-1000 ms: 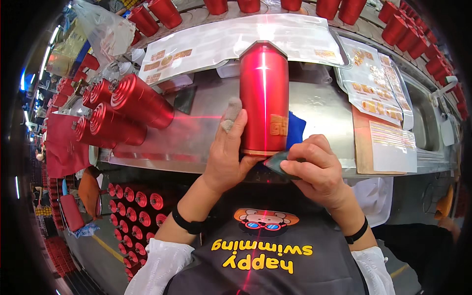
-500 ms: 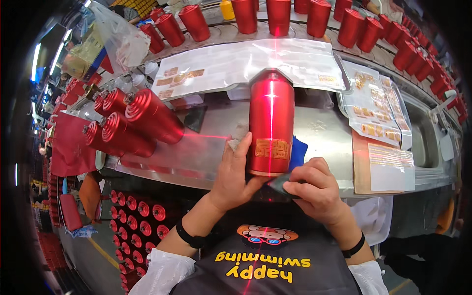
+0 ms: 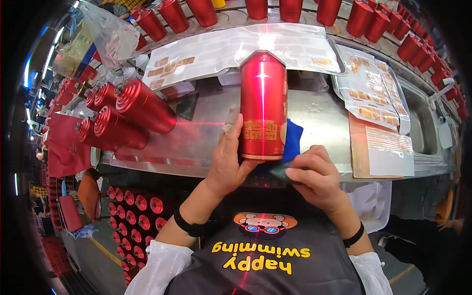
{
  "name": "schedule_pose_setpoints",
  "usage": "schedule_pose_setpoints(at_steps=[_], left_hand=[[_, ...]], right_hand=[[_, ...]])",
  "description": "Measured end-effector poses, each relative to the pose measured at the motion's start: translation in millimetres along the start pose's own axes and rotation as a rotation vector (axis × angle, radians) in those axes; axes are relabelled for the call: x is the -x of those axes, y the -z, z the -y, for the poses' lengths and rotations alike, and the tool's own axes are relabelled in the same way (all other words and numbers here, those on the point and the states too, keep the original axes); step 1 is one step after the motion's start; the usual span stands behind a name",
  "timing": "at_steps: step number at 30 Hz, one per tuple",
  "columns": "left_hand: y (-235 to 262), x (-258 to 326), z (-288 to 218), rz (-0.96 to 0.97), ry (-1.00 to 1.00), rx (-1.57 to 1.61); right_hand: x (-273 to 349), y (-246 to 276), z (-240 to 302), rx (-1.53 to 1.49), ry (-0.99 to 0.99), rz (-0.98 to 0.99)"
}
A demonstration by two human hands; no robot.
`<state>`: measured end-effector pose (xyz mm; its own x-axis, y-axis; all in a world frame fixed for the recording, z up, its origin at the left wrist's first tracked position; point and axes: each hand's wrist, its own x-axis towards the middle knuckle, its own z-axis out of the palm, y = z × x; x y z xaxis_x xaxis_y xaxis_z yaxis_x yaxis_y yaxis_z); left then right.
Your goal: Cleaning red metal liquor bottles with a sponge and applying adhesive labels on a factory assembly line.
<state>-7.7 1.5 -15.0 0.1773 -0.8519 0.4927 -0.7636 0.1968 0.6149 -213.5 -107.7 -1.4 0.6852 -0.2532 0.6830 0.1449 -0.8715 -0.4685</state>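
Note:
A glossy red canister (image 3: pixel 263 98) stands tilted before me, with a gold patterned patch (image 3: pixel 263 132) low on its side and a thin red light line running down it. My left hand (image 3: pixel 224 164) grips its lower left, with the thumb under the bottom end and a greyish wrap on one finger. Just right of the canister's base, my right hand (image 3: pixel 315 176) pinches a thin dark green flat piece (image 3: pixel 280 172). A blue cloth (image 3: pixel 293 139) lies behind the canister, partly hidden by it.
Several red canisters with ringed tops (image 3: pixel 143 105) lean on the steel table (image 3: pixel 314 110) at left. Gold transfer sheets (image 3: pixel 371 91) lie at right beside a sink (image 3: pixel 420 128). Behind, a white sheet (image 3: pixel 221 46) and a conveyor (image 3: pixel 231 22) carrying red canisters.
The whole view has shifted a little. The canister seems slightly turned, with more gold print showing along its right edge. Both hands keep their hold.

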Motion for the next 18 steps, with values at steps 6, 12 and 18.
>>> schedule_pose_setpoints(at_steps=[6, 12, 18], left_hand=[[-2, 4, 4, 0.01, 0.061, 0.023], [-2, 6, 2, 0.013, 0.073, 0.03], [-2, 7, 8, 0.003, 0.065, 0.037]], right_hand=[[-15, -3, 3, 0.024, 0.038, -0.089], [2, -7, 4, 0.074, 0.03, -0.005], [-11, -8, 6, 0.052, 0.045, -0.121]])
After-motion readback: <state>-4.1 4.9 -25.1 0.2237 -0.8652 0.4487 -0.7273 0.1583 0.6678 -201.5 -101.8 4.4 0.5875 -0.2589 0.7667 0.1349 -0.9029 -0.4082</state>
